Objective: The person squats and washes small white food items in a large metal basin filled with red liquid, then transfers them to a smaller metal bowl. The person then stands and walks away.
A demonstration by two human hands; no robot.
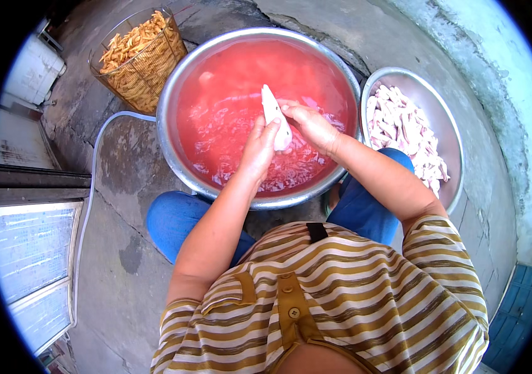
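Note:
My left hand (262, 142) grips a pale, tapered piece of poultry (273, 114), apparently a duck head, with its narrow end pointing away from me. Dark spots show on its side. My right hand (313, 124) is at the right side of the piece, fingertips at its edge; whether they grip it is unclear. Both hands are over a large metal basin (196, 182) of red, cloudy water (228, 61). Several pale shapes under the water are blurred.
Right of the basin, a metal bowl (450, 140) holds many pale pinkish meat pieces (401, 121). A wire basket (175, 35) of yellow-orange pieces (142, 46) stands at the far left. A pale hose (95, 163) crosses the concrete floor (125, 299). My knees flank the basin.

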